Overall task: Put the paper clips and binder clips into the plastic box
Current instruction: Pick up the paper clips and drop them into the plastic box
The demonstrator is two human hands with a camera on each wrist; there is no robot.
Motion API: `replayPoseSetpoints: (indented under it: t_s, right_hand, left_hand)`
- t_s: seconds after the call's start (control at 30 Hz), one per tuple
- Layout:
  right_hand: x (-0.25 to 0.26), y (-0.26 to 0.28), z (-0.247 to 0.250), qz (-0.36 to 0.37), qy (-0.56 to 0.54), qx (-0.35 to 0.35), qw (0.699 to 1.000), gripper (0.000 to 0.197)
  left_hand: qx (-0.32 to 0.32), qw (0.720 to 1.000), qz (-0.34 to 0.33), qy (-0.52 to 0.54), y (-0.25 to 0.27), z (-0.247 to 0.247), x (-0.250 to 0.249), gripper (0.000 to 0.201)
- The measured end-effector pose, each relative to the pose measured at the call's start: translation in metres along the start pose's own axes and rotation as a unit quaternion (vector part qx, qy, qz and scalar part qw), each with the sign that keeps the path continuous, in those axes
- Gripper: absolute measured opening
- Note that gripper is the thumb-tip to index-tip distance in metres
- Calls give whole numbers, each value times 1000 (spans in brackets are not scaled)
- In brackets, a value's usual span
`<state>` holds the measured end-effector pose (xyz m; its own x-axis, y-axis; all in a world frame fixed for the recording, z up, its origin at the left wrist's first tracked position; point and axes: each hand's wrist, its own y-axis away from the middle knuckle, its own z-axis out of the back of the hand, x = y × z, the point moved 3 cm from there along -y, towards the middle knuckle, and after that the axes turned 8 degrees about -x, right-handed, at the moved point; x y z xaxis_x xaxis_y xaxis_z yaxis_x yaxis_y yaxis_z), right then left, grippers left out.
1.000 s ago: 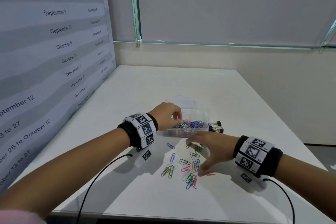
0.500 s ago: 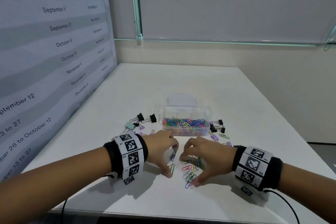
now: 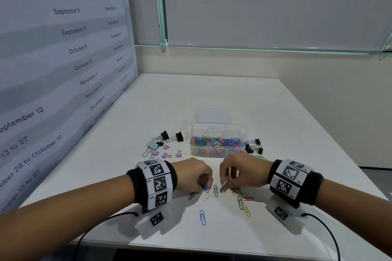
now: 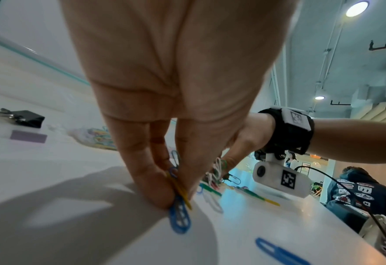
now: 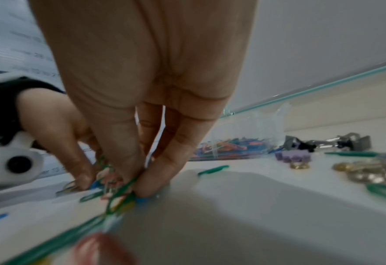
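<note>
A clear plastic box [image 3: 216,151] full of coloured paper clips stands mid-table with its lid open behind it. In front of it my left hand [image 3: 204,185] pinches several paper clips [image 4: 179,202], blue and yellow, against the table. My right hand [image 3: 225,186] pinches a bunch of clips [image 5: 117,193], green, pink and white, just beside it. Loose paper clips [image 3: 241,202] lie scattered below the hands, and one blue clip [image 3: 202,217] lies nearer to me. Black and pastel binder clips [image 3: 162,144] lie left of the box, black ones [image 3: 253,146] right of it.
A wall panel printed with dates [image 3: 63,59] runs along the table's left side. The white table [image 3: 212,95] ends at a front edge close to my arms. Wrist camera cables [image 3: 331,237] trail over that edge. A person [image 4: 355,193] sits beyond the table in the left wrist view.
My left hand came back from over the box to the table. Both hands have closed their fingers round clips from the loose pile, which is now smaller and more spread out.
</note>
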<state>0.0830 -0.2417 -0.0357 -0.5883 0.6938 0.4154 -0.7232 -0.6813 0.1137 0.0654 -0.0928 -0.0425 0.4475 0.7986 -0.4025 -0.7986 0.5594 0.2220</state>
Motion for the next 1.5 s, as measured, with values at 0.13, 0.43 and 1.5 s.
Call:
replayPoseSetpoints:
  t_s: [0.13,0.43,1.5]
  right_hand:
    - [-7,-8,23,-34,-25,-50,998,11]
    - [-31,-35,64,-118,-138,-225,957,14]
    - [6,29,-9,3,83,82,993,56]
  left_hand:
    - [6,1000,3,10,-5,2,2,19]
    - [-67,997,15,41,-24,37,6,17]
    - [25,999,18,-34,23,2,-2,64]
